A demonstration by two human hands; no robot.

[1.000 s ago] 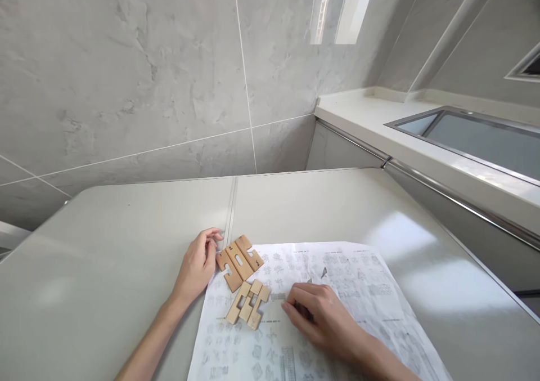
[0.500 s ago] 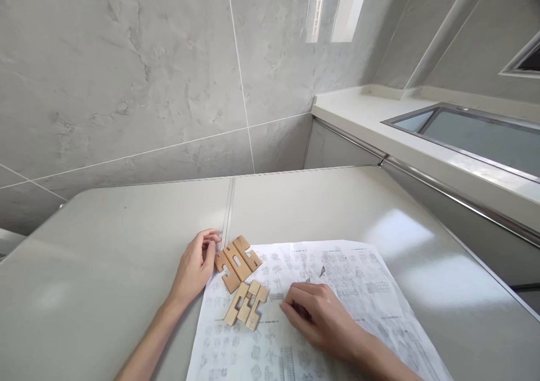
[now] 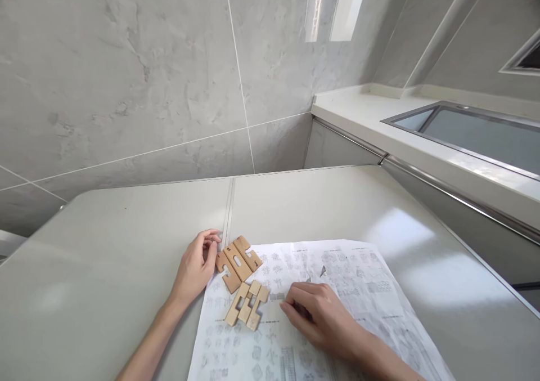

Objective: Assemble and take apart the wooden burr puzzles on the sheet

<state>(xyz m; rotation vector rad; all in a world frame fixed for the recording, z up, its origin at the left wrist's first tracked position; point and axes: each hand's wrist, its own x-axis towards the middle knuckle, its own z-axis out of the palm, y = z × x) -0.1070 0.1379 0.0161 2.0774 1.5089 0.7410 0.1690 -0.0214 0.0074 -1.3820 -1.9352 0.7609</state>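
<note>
Two clusters of notched wooden puzzle pieces lie on a printed instruction sheet (image 3: 346, 291) on a grey table. The darker cluster (image 3: 237, 261) sits at the sheet's top left corner. My left hand (image 3: 197, 268) rests beside it, fingers curled, fingertips touching its left edge. The paler cluster (image 3: 247, 304) lies just below. My right hand (image 3: 314, 313) lies on the sheet to the right of the paler cluster, fingers curled and pressed together on the paper, nothing visible in them.
The grey table (image 3: 126, 246) has a seam (image 3: 229, 212) running down its middle. A tiled wall (image 3: 126, 88) stands behind it. To the right runs a white counter (image 3: 379, 116) with a steel sink (image 3: 476, 133) and a metal rail along its edge.
The view shifted slightly. Both hands and the wooden pieces have stayed in place.
</note>
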